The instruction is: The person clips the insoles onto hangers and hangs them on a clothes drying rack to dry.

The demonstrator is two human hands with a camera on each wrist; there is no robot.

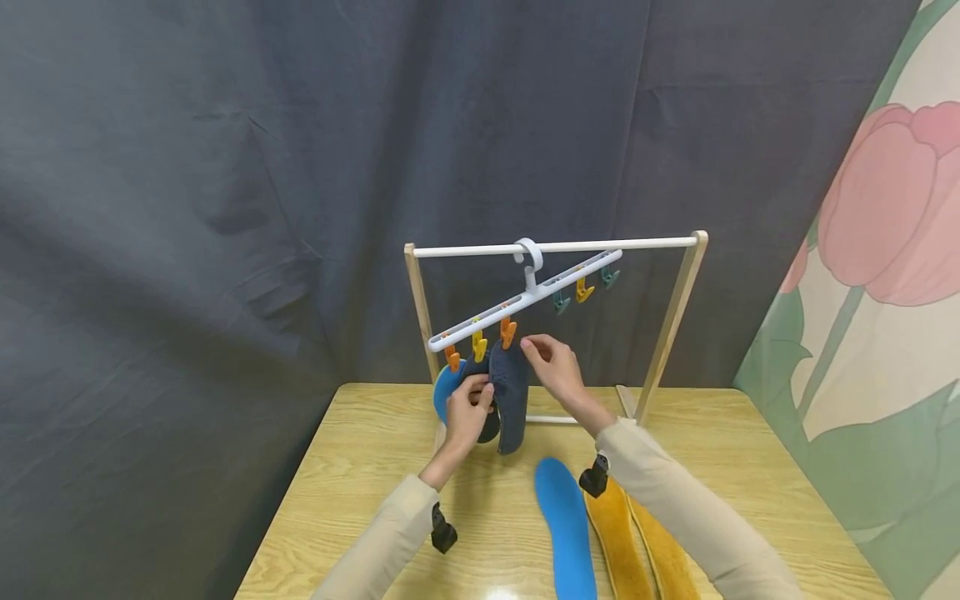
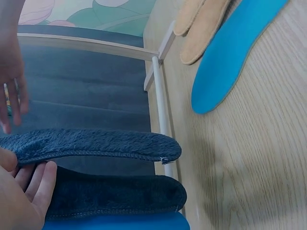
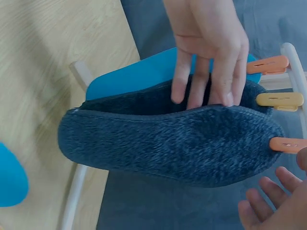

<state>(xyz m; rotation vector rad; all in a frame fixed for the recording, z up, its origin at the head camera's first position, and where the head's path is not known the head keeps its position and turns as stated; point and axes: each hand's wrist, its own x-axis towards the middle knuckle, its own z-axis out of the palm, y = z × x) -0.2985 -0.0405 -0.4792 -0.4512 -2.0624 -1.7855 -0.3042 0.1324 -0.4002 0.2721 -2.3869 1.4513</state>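
A dark blue-grey fuzzy insole (image 1: 513, 412) hangs by its upper end from an orange clip (image 1: 508, 333) on a white hanger (image 1: 495, 315). My left hand (image 1: 467, 410) pinches its left edge, thumb against the pile and fingers behind. Beside the orange clip is my right hand (image 1: 553, 367); in the right wrist view its fingers (image 3: 259, 203) are parted and hold nothing. Behind my left hand a second dark insole (image 2: 115, 194) hangs from a yellow clip (image 3: 280, 99). A blue insole (image 3: 129, 76) hangs farthest left from another orange clip (image 3: 268, 64).
The hanger hooks over the white bar (image 1: 607, 245) of a wooden-legged rack (image 1: 670, 333). Green clips (image 1: 561, 304) and a yellow one hang toward its right end. A blue insole (image 1: 567, 525) and two tan insoles (image 1: 618, 542) lie on the table (image 1: 330, 500).
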